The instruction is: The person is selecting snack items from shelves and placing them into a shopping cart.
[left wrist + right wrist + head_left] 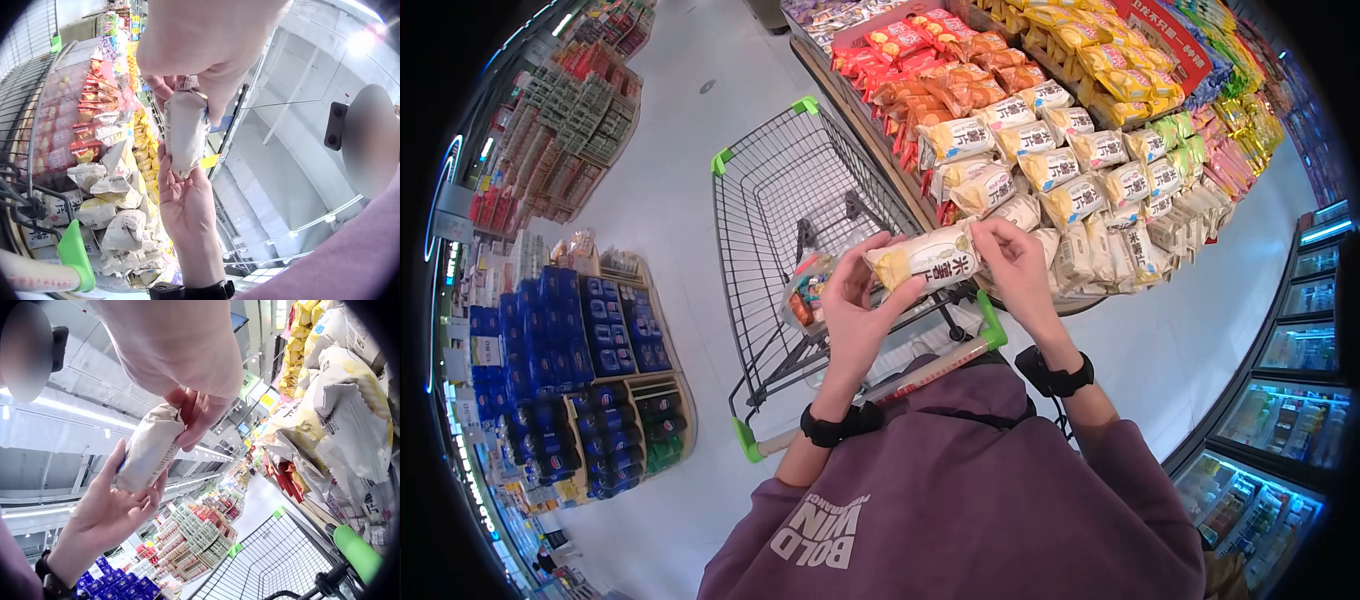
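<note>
A cream and white snack bag (930, 257) with dark lettering is held in front of the chest, above the cart handle. The left hand (862, 300) grips its left end, thumb along the lower edge. At its right end the right hand (1012, 262) pinches the corner. Seen from the left wrist, the pale side of the bag (186, 132) shows between the left hand (209, 44) and the right hand (190, 209). In the right wrist view the bag (149, 449) lies between the left hand (109, 509) and the right hand (181, 356).
A wire shopping cart (740, 240) with green corners stands ahead, a clear bag of colourful packets (808, 300) inside. Piled snack bags (1050, 168) fill a display at the right. Blue packages (540, 340) are stacked at the left; lit fridges (1290, 400) line the far right.
</note>
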The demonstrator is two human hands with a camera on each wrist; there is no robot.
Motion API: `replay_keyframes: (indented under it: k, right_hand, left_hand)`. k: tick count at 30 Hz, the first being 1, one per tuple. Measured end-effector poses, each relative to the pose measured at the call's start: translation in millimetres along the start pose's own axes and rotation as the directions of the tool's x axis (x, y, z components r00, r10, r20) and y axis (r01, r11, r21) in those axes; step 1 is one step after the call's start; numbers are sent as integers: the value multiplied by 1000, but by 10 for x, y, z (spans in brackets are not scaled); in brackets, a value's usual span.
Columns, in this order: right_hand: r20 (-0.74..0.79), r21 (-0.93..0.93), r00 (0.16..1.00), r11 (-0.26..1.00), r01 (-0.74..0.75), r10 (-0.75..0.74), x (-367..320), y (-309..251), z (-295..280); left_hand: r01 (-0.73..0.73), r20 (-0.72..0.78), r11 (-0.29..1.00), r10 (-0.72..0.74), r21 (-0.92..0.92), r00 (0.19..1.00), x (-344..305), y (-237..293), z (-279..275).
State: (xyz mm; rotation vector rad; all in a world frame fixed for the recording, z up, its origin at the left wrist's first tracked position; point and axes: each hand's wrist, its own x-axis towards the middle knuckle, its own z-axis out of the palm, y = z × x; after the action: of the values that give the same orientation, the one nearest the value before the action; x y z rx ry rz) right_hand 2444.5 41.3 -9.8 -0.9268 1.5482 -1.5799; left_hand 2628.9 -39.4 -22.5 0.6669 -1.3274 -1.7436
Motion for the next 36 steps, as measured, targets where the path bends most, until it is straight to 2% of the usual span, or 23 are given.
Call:
replay_keyframes:
  k: [2,5,8,11,15,17,20,23,26,29,32,35,36]
  right_hand:
    - [-75,-3,996,999,39,-39,0,58,18]
    - [-160,-6,984,997,73,-73,11,68,51]
    - [-191,-58,974,992,112,-121,11,83,77]
    - [-199,-122,966,982,142,-164,-14,134,94]
    - [-193,-108,971,986,124,-143,-55,110,108]
    - [-179,-138,973,983,120,-144,-92,115,99]
    - [-150,-225,971,963,149,-186,-121,112,78]
    - [-143,-288,965,942,173,-221,-121,123,21]
    - [-135,-296,970,942,156,-203,-112,51,-58]
    - [-111,-263,974,951,161,-196,-94,78,-100]
    - [-118,-235,974,958,162,-194,-121,100,-98]
    - [-137,-185,972,969,165,-192,-135,96,-56]
    - [-152,-161,969,973,169,-193,-131,84,-25]
  left_hand:
    - [-54,-86,998,51,-38,995,-3,7,52]
    - [-6,-211,991,-22,-132,977,3,28,81]
    - [-76,-147,995,84,58,986,27,-13,28]
    - [24,-164,992,-3,125,986,3,30,29]
    - [-29,-165,972,68,233,984,15,5,6]
    - [-49,-154,950,101,310,983,7,-13,1]
    - [-94,-100,850,170,519,980,30,-14,-60]
    - [-92,-87,863,154,496,984,2,95,-82]
    - [-168,-8,865,195,473,981,-2,64,-107]
    - [-102,-61,903,140,417,988,8,-38,-124]
    - [-90,-158,914,165,396,974,2,-84,-10]
    - [57,-171,979,-23,194,985,-46,-23,130]
    - [38,-162,969,2,243,987,-54,-39,133]
